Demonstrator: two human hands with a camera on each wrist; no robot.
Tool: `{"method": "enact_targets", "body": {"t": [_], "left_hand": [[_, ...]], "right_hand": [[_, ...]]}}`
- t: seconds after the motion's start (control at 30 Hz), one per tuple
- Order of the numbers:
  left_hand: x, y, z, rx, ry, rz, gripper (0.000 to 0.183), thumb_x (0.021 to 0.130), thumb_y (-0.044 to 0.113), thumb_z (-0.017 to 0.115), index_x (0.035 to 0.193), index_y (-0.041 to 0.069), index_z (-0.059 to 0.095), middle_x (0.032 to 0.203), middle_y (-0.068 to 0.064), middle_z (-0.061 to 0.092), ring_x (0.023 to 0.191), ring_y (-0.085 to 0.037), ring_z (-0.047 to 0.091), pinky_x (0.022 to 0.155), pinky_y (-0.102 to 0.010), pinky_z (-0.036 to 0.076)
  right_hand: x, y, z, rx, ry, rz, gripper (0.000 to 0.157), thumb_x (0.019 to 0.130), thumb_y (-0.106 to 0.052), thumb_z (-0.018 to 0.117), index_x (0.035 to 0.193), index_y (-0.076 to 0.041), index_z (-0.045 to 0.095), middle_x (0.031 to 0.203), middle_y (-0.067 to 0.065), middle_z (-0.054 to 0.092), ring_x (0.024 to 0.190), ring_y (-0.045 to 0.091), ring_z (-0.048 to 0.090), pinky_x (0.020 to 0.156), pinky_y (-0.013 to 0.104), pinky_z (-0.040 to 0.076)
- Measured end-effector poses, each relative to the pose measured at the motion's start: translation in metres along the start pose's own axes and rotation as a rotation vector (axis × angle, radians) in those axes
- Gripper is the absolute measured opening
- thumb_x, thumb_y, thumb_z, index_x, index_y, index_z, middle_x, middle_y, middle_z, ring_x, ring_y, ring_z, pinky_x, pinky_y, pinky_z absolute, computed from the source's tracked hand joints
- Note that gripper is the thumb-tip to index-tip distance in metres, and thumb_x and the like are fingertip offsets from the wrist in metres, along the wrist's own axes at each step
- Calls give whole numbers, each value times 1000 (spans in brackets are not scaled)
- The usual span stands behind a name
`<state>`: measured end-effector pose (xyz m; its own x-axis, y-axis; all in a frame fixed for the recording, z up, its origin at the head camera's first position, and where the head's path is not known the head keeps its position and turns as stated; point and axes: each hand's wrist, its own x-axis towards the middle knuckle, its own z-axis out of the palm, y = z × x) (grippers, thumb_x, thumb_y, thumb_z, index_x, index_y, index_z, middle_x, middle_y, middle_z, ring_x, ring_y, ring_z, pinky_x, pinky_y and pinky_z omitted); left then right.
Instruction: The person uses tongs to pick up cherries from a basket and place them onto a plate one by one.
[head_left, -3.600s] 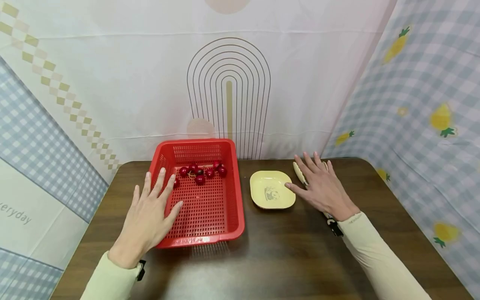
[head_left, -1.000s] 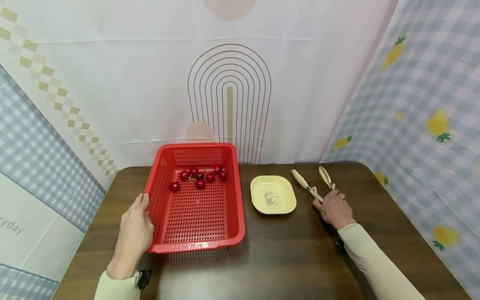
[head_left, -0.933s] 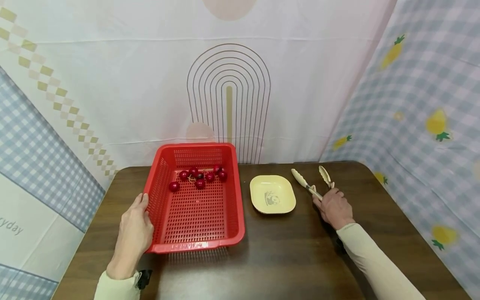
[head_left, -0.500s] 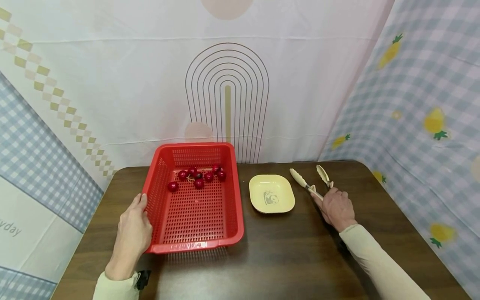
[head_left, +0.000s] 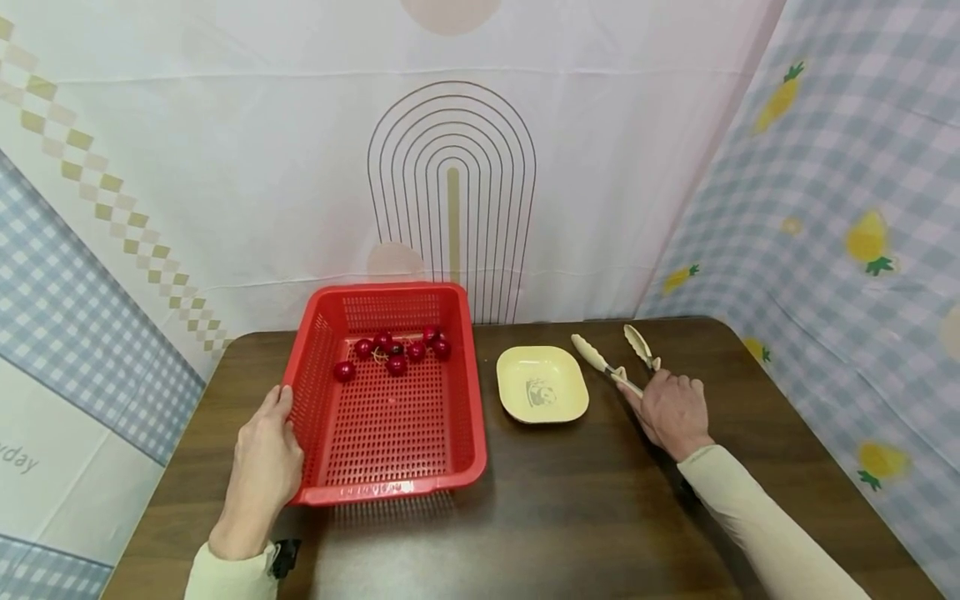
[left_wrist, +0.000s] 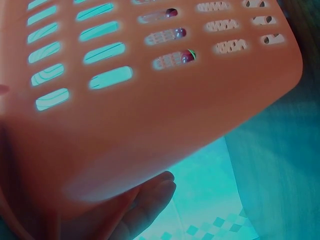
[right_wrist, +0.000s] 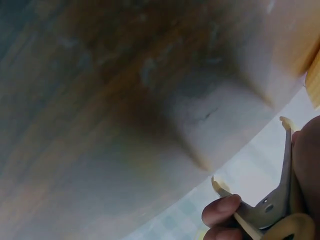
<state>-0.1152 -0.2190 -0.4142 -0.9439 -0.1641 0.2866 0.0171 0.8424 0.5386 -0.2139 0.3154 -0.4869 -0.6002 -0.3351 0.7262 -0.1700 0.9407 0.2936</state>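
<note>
At the left side of a red plastic basket, my left hand grips the rim, fingertips over its edge. In the left wrist view the basket wall fills most of the picture, with fingers below it. Several dark red cherries lie toward the back of the basket, some with stems. My right hand holds a pair of tongs with cream tips, their two arms spread apart and pointing away from me. The right wrist view shows the metal tongs between thumb and fingers.
A yellow square dish with a panda print stands between the basket and the tongs. All of it rests on a dark wooden table. A white patterned cloth hangs behind, and a checked cloth on the right.
From open hands hovering over the basket and tongs, my left hand has come to grip the basket's rim and my right hand the tongs. Just now the tongs shift slightly left and away.
</note>
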Motion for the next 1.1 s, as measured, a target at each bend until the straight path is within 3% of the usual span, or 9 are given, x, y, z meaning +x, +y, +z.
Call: {"method": "enact_targets", "body": {"t": [0.2, 0.57, 0.77, 1.1], "left_hand": [[1, 1, -1, -4, -7, -6, 49, 97, -10, 45, 146, -14, 45, 151, -37, 43, 129, -60, 50, 103, -69, 44], [1, 0, -1, -2, -8, -5, 49, 96, -10, 45, 145, -14, 45, 150, -37, 43, 128, -60, 50, 104, -69, 44], [1, 1, -1, -2, -21, -17, 50, 97, -10, 45, 147, -13, 44, 152, -36, 42, 130, -59, 49, 105, -68, 44], [1, 0, -1, -3, -25, -23, 49, 98, -9, 44, 147, -13, 44, 153, -36, 42, 131, -59, 48, 106, -68, 42]], "right_hand": [[4, -2, -3, 28, -23, 3, 69, 102, -55, 46, 61, -1, 40, 45, 19, 45, 37, 38, 49, 34, 47, 40], [22, 0, -17, 78, -103, -3, 57, 87, -41, 71, 63, -1, 39, 48, 20, 45, 43, 41, 52, 38, 49, 44], [34, 0, -27, 123, -149, 38, 58, 88, -43, 73, 67, 1, 41, 53, 25, 52, 46, 44, 54, 42, 54, 46], [54, -11, -44, 156, -174, 31, 58, 90, -46, 70, 71, 4, 48, 53, 21, 51, 46, 41, 54, 43, 53, 46]]}}
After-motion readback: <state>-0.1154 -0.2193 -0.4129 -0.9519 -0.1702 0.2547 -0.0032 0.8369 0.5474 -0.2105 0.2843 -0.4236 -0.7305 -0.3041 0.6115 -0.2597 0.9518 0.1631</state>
